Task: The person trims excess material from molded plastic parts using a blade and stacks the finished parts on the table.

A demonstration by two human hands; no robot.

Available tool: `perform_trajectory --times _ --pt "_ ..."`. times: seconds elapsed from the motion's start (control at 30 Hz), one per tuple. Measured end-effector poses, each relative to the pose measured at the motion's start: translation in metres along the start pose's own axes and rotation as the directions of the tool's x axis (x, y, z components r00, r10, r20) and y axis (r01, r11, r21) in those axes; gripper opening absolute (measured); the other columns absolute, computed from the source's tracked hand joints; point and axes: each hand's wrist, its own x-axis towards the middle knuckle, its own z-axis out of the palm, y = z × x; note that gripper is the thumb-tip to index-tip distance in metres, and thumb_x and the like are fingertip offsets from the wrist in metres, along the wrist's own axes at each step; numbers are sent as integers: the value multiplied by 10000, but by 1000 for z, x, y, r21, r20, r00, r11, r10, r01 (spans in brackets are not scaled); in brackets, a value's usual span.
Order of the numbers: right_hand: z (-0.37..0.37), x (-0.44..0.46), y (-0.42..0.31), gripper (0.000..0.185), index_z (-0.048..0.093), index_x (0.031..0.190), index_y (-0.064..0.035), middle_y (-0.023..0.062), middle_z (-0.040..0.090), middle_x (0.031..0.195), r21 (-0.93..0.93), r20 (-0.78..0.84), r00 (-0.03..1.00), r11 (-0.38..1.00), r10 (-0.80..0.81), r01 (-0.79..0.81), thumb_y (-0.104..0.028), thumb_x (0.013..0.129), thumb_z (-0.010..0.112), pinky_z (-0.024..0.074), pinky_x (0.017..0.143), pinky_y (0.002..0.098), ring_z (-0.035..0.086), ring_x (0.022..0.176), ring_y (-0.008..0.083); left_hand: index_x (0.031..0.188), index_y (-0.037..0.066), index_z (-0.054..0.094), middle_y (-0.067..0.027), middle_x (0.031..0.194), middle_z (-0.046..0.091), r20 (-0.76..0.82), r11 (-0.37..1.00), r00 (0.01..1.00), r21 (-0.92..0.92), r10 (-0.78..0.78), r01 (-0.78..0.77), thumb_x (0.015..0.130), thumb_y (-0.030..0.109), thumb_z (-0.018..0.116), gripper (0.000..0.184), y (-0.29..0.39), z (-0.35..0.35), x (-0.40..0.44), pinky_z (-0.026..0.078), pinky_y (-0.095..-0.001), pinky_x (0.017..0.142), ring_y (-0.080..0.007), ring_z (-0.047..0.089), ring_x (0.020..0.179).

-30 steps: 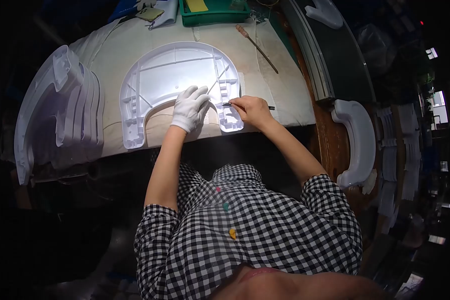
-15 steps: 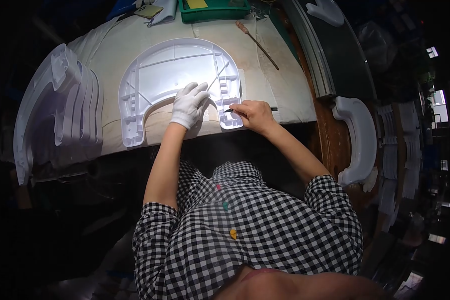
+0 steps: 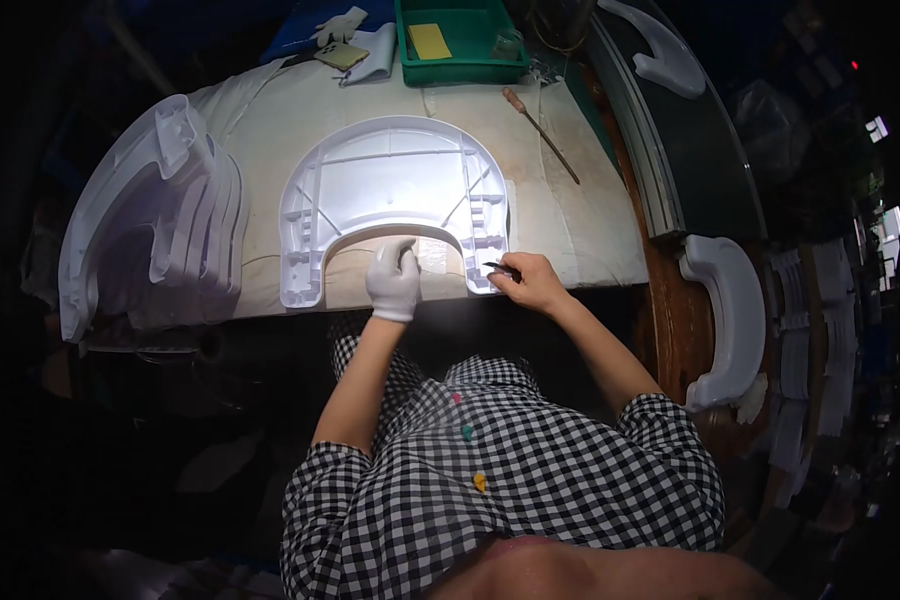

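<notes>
A white U-shaped plastic part point(image 3: 395, 180) with ribs and small compartments on its upturned side lies on the cloth-covered table. My left hand point(image 3: 393, 280), in a white glove, is curled closed at the part's curved inner edge, over the gap between its two arms. Whether anything is between those fingers is hidden. My bare right hand point(image 3: 532, 282) grips a slim dark knife-like tool point(image 3: 510, 271), its tip at the end of the part's right arm.
Several similar white parts point(image 3: 195, 210) stand stacked at the left. At the back are a green tray point(image 3: 460, 72) with a yellow piece inside and a rod with a brown handle point(image 3: 540, 134). Another white part point(image 3: 735, 320) rests at the right.
My left hand has left the part's surface, pulled back towards me, and its fingers have curled closed. The right hand still holds the dark tool at the right arm. The view has shifted.
</notes>
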Motion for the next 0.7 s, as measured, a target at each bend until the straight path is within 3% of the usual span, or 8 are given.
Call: perform_trajectory --times 0.1,0.13,0.17,0.27,0.3,0.37,0.5,0.7 --pt "5 -16 -22 234 578 656 8 135 522 557 146 -55 998 989 25 -17 -195 757 637 390 475 337 515 491 231 1211 -29 422 -114 891 587 225 483 812 -708 -538 516 859 83 525 383 30 -8 -15 478 -263 562 -151 584 680" --pt "6 -26 -36 226 566 645 8 131 515 549 178 -80 997 983 -21 35 -172 760 638 385 467 328 504 485 225 1278 -48 280 -146 929 562 272 367 778 -762 -566 533 854 125 561 537 28 -10 -8 487 -300 597 -173 575 734" --pt "5 -40 -56 225 556 635 10 125 511 546 201 -68 998 979 -13 26 -155 764 638 387 468 321 500 483 220 1153 -97 404 -148 891 564 208 323 771 -820 -602 473 837 148 591 442 28 -6 1 477 -319 662 -186 562 766" --pt "21 -86 -72 178 631 841 4 136 590 676 339 88 991 939 -97 62 -165 790 651 449 541 297 576 577 189 817 -92 564 -106 791 560 64 334 665 -827 -745 453 740 76 677 217 15 1 13 431 -322 657 -187 527 715" --pt "8 -91 -84 255 616 1025 -8 150 628 800 352 358 930 935 -85 -50 -160 821 627 479 621 299 613 679 212 817 -92 564 -106 791 560 64 331 664 -829 -745 451 740 76 677 217 14 2 9 431 -322 657 -187 527 715" --pt "-8 -89 -88 275 589 1107 -19 160 640 873 453 399 890 891 -221 18 -140 860 578 488 669 309 629 750 237 782 -74 562 -91 754 555 185 389 693 -714 -697 582 678 21 700 197 5 10 -2 421 -321 600 -166 521 673" --pt "-38 -33 -71 191 608 1013 -32 155 637 840 152 40 999 988 -11 4 -123 850 568 494 665 343 632 765 297 858 -77 570 -111 765 596 420 415 671 -552 -611 723 697 -42 666 191 -14 4 -9 497 -309 575 -197 606 630" --pt "11 51 -51 148 649 916 -115 82 552 627 -272 -22 874 844 -485 462 -165 780 626 450 550 374 575 612 262 823 -113 578 -139 754 621 383 481 668 -480 -638 734 675 -42 680 193 2 -16 -7 508 -291 560 -206 622 628"
